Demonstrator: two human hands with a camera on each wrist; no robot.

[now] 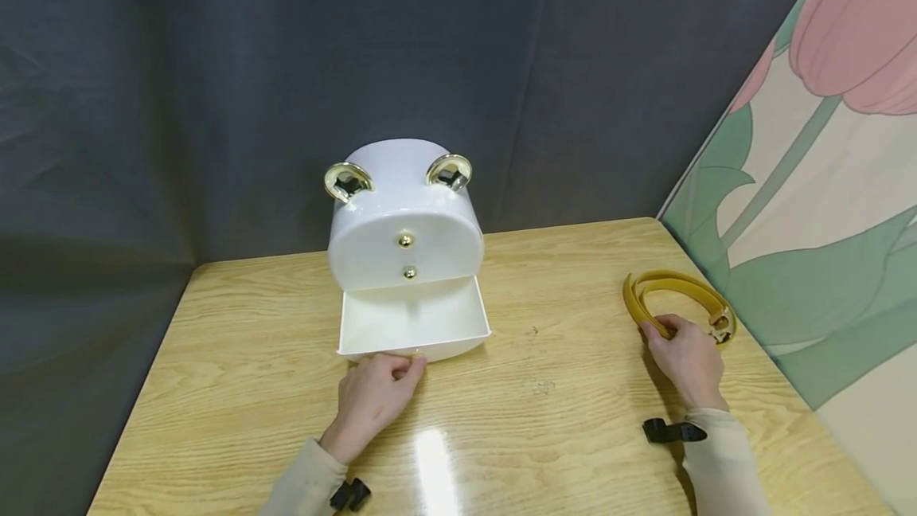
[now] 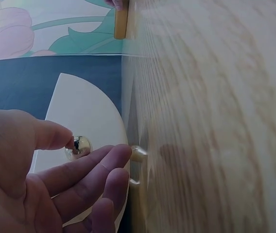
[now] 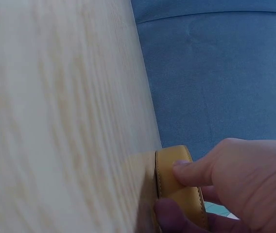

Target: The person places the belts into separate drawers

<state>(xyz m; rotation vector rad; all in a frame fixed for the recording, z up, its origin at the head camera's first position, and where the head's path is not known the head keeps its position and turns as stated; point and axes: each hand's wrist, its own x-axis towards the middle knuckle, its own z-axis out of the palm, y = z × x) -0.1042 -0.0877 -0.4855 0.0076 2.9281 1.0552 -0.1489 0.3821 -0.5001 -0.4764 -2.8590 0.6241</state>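
A white storage box with two gold ear-shaped rings and gold knobs stands near the back of the table. Its lowest drawer is pulled out, and nothing lies inside. At the drawer's front, my left hand holds the round gold knob between thumb and fingers. Over on the right side lies a coiled yellow belt with a metal buckle. My right hand grips the belt's coil by its near left part, thumb on the outer face in the right wrist view.
The wooden table meets a dark curtain at the back and left. A wall with a tulip print runs along the right edge, close to the belt.
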